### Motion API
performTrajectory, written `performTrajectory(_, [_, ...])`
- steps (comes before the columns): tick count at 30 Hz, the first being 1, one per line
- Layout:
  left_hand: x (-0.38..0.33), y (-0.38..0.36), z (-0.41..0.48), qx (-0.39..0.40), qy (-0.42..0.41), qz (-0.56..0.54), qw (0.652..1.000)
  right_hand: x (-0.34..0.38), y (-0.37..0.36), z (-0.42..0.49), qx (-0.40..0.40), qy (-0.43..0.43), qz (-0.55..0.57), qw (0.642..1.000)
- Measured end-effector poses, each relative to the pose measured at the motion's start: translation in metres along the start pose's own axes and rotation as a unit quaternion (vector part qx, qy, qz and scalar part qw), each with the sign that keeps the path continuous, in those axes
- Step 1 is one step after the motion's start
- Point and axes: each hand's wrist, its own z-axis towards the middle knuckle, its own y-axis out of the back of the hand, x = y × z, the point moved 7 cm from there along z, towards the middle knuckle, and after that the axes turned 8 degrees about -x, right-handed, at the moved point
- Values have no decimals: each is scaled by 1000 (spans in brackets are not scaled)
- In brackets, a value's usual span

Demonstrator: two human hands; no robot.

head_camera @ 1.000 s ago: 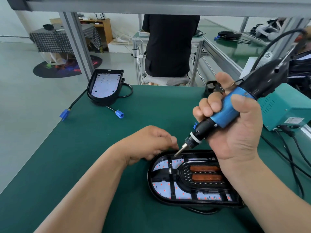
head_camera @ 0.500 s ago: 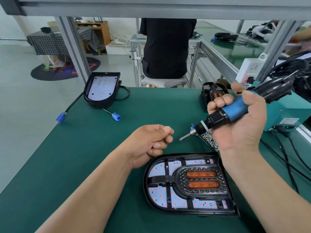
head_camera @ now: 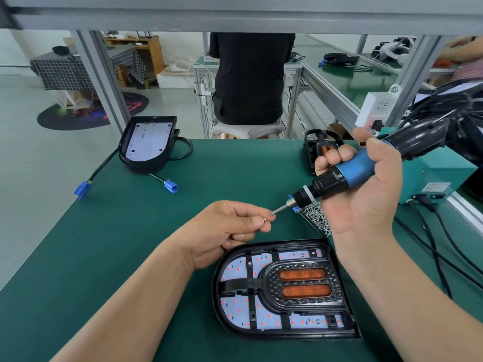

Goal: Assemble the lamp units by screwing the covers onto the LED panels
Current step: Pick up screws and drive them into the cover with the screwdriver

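Green matting covers the workbench [head_camera: 104,257]; farther back, a person in black sits at another bench.

The left hand [head_camera: 227,228] has its fingers curled, and thumb and forefinger pinch a small screw [head_camera: 264,220]. The right hand [head_camera: 366,194] is wrapped firmly around the blue body of the electric screwdriver [head_camera: 350,173]. Its bit [head_camera: 281,208] slants down toward the left pinch, and the tip nearly touches the screw. Whether the screw already sits on the tip, I cannot tell.

Directly under the right grip lies the pile of screws [head_camera: 317,218]. Just on the near side of both hands, untouched by them, lies the lamp unit: the black cover [head_camera: 303,283] with two orange lenses rests on the white LED panel [head_camera: 235,267]. A second unit [head_camera: 149,142] lies well apart from the left pinch, on the far side.

The step seems to be loading the screw onto the bit. To do it well, the screw head should meet the tip straight, and the pinch should loosen only when the screw holds by itself. After this, the driver probably needs to stand upright over an empty hole, while the free left hand presses on the cover. As the cover looks like plastic, driving should stop when the screw seats.
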Motion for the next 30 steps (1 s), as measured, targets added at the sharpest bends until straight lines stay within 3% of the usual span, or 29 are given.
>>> performTrajectory(21, [3, 2, 0, -28, 15, 2, 1000, -7, -4, -8, 23, -5, -40, 999])
performTrajectory(30, [3, 4, 2, -49, -4, 12, 999, -11, 3, -9, -28, 16, -99, 995])
